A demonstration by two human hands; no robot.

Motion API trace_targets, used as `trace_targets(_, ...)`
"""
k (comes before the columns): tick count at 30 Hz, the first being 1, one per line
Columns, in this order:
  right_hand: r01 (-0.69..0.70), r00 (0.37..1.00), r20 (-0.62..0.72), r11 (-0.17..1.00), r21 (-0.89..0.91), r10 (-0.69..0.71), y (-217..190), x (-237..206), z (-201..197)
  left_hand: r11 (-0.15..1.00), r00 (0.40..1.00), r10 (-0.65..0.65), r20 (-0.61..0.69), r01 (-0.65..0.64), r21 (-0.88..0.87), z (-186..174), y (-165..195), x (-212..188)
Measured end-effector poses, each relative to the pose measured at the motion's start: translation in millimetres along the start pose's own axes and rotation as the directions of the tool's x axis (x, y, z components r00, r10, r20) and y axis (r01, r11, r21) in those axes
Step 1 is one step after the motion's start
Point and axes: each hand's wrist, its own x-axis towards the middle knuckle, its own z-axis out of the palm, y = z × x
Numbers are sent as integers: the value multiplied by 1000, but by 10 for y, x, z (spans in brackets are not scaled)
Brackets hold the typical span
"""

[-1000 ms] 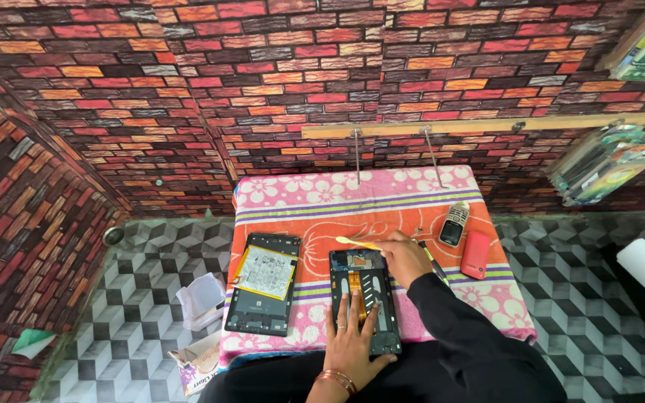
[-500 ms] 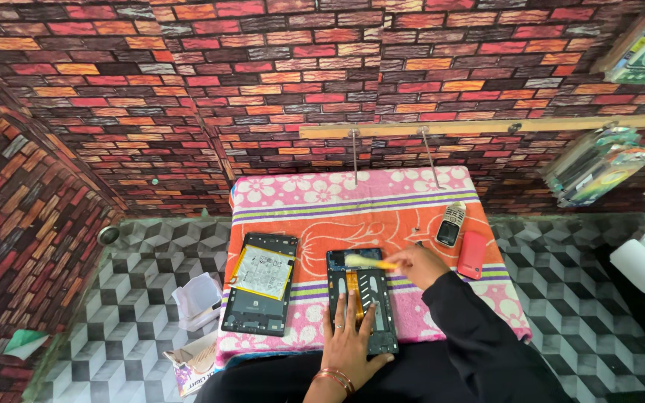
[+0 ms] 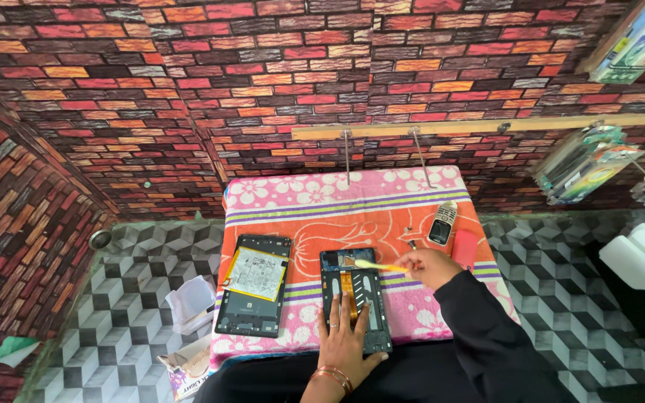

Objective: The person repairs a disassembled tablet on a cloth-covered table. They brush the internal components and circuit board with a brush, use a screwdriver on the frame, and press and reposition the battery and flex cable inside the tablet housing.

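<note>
An opened tablet frame [image 3: 356,287] with an orange ribbon cable lies on the orange and pink towel [image 3: 352,216]. My left hand [image 3: 345,342] presses flat on its lower half. My right hand [image 3: 431,266] holds a thin yellow brush [image 3: 377,264], whose tip rests on the frame's upper end. A second tablet part with a yellowish battery panel [image 3: 254,293] lies to the left on the towel.
A small old keypad phone [image 3: 442,222] and a red phone-shaped object [image 3: 464,249] lie at the towel's right side. A white plastic bag [image 3: 189,304] sits on the cube-patterned floor at left. A wooden rail [image 3: 487,125] with hooks runs along the brick-patterned wall.
My right hand has drawn the yellow brush from the frame's top left corner toward the right and pulled back slightly. My left hand stays on the frame.
</note>
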Motion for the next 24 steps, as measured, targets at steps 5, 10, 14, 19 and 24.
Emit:
trace_targets(5, -68, 956, -291, 930, -362, -44, -64, -82, -57, 1000, 999, -19, 35, 19, -14, -24, 23, 4)
trace_targets(10, 138, 984, -91, 976, -168, -155, 20, -61, -30, 999, 999, -26, 46, 27, -22, -50, 23, -4)
trace_targets(14, 49, 994, -88, 992, -120, -59, 121, -116, -134, 998, 996, -44, 73, 47, -42, -86, 34, -12)
trace_targets(19, -218, 964, 102, 952, -216, 244, 168, -263, -298, 999, 995, -45, 84, 47, -20, -111, 41, 1)
trace_targets(24, -192, 943, 225, 954, -232, 245, 274, -374, -297, 1000, 998, -30, 56, 30, 2, -79, 10, 36)
